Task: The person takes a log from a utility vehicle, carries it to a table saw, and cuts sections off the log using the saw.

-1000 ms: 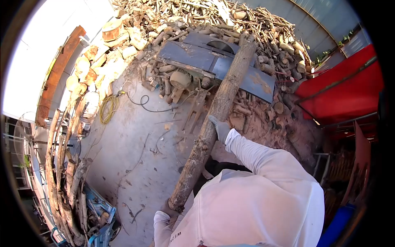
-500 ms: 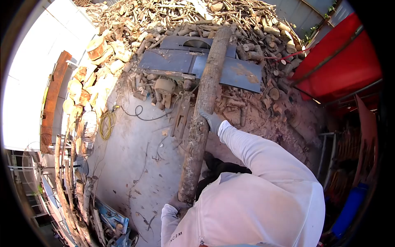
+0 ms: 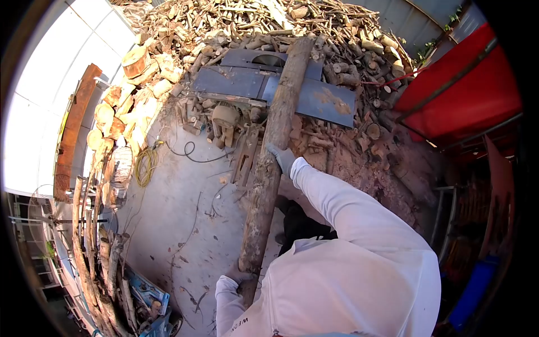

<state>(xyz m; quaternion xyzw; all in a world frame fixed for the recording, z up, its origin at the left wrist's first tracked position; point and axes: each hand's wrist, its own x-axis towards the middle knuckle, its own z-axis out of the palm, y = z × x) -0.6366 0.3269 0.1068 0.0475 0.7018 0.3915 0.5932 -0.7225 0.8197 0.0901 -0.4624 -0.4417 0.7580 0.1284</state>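
A long, rough-barked log [image 3: 268, 163] slants from near my body up to a blue metal saw table [image 3: 230, 83], its far part lying across the tabletop. My right hand [image 3: 283, 159], in a grey glove, grips the log's right side around mid-length, the thumb over the bark. At the near end, my left hand [image 3: 240, 273] is closed around the log's butt; part of its fingers is hidden. A round saw blade [image 3: 269, 59] stands up through the table, left of the log's far end.
Behind the table rises a big firewood pile [image 3: 236, 22]. Cut rounds [image 3: 135, 62] and upright poles [image 3: 84, 247] line the left. A coiled yellow cable [image 3: 147, 167] lies on the concrete floor [image 3: 168, 208]. A red tarp [image 3: 460, 84] hangs at right.
The log has shifted slightly to the left across the saw table. Both hands have moved with it, still gripping.
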